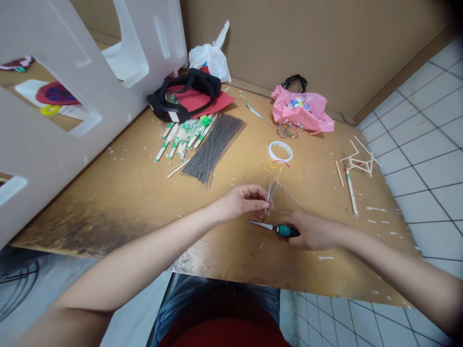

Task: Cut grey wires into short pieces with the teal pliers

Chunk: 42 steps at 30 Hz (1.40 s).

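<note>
My left hand [249, 200] is closed, pinching a few thin wires [268, 195] that stand roughly upright between thumb and fingers. Just below it, my right hand [307, 231] grips long-nose pliers [284, 230] with green and black handles. The tapered metal tip of the pliers points left and lies close to the lower ends of the wires; whether it touches them I cannot tell. Longer thin wires [287, 190] lie on the table above my right hand. Beyond them is a white tape roll [270, 150], with a yellow loop [271, 167] beside it.
A bundle of grey wires [217, 149] lies beside wrapped chopsticks [173, 142] and a black headset [170, 103]. A pink bag [298, 108] sits at the back. Joined sticks [361, 164] lie at the right. A white plastic panel [90, 96] borders the left side.
</note>
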Tool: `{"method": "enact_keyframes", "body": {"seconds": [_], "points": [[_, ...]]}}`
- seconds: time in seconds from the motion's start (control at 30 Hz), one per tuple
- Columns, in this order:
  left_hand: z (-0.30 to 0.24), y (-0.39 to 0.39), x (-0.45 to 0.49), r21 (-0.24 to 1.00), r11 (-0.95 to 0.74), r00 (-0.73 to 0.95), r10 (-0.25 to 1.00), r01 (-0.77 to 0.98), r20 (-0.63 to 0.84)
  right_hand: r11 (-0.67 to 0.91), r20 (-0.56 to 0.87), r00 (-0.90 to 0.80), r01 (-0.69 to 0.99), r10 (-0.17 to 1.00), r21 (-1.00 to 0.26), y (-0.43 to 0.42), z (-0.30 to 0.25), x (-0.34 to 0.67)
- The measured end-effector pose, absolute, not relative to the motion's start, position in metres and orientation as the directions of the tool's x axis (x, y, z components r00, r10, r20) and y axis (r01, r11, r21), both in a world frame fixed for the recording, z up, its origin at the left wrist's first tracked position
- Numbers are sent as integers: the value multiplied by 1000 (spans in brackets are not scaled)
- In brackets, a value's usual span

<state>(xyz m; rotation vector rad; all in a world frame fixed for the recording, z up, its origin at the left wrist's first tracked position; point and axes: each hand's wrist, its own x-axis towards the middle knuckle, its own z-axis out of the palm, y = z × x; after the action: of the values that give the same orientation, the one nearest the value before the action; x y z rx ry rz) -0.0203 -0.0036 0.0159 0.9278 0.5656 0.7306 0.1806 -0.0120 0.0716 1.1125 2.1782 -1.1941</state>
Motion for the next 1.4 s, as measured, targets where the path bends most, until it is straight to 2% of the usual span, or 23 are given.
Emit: {"method": "enact_keyframes", "body": {"seconds": [0.27,0.4,0.5,0.6,0.7,0.77,0.93,1.03,1.17,1.23,1.33,1.4], "points": [[15,-3,-22,826,485,692,701,-287,-172,171,-690,-636,766,345,-620,-12,71,180],[15,-4,-22,820,483,700,698,-306,-150,132,-729,-612,786,306,-604,-11,73,180],[12,-2,-21,821,450,661,740,-351,-123,177,-745,-611,791,270,-585,-13,75,179],[8,2,-21,872,330,546,833,-362,-88,238,-731,-635,772,252,-589,-20,77,178],[4,4,-21,976,116,417,909,-184,-29,285,-730,-626,778,275,-560,-25,79,180],[1,3,-19,999,-7,379,925,-38,21,298,-731,-615,786,295,-541,-27,80,184],[-9,-1,-16,959,-235,443,885,161,142,260,-741,-592,805,316,-533,-28,83,195],[-15,1,-15,939,-273,489,861,210,141,247,-744,-587,809,319,-533,-30,83,198],[-18,3,-14,946,-250,469,874,207,128,251,-745,-559,829,363,-500,-32,84,200],[-19,3,-13,972,-182,435,895,149,101,253,-725,-551,834,412,-490,-33,85,202],[-18,4,-12,997,49,426,904,-55,-21,239,-684,-544,836,487,-495,-32,88,208],[-15,4,-12,962,210,468,877,-174,-107,197,-664,-524,841,533,-505,-28,90,213]]}}
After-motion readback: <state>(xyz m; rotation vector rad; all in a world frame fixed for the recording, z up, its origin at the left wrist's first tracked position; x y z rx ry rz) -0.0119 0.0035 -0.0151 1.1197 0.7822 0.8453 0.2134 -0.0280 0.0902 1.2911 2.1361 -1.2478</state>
